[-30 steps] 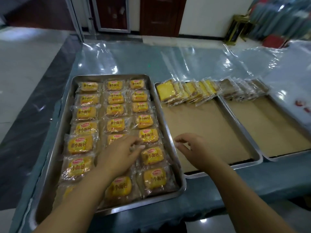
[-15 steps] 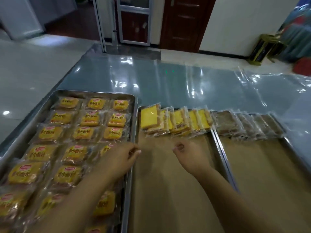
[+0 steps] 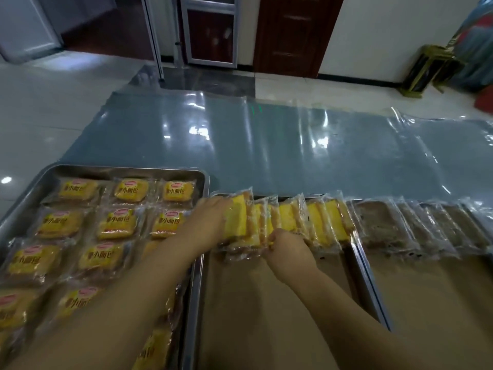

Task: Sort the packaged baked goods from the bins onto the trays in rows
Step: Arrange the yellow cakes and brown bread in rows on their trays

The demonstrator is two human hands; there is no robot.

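three metal trays side by side on a film-covered table point(image 3: 266, 148). middle tray point(image 3: 266, 311) is paper-lined and has one row of yellow cake packs point(image 3: 330, 222) along its far rim, about seven, but the overlap makes the exact count unsure. each is a yellow slice with a browner edge in a clear wrapper, standing on edge and leaning, shingled one on the next. each pack's long axis runs near-to-far and the row runs left-to-right. left of the middle tray, the left tray point(image 3: 125, 169) holds flat small bread packs point(image 3: 130, 190), three across, yellow with a red logo, rows cut off by arms and frame. right of the middle tray, the right tray point(image 3: 432, 303) has a similar far-rim row of brown cake packs point(image 3: 378, 225), about six. left hand point(image 3: 210, 222) lies against the row's left-end pack, can't tell if it grips. right hand point(image 3: 286, 245) has its fingers curled, pinching the near edges of packs mid-row.
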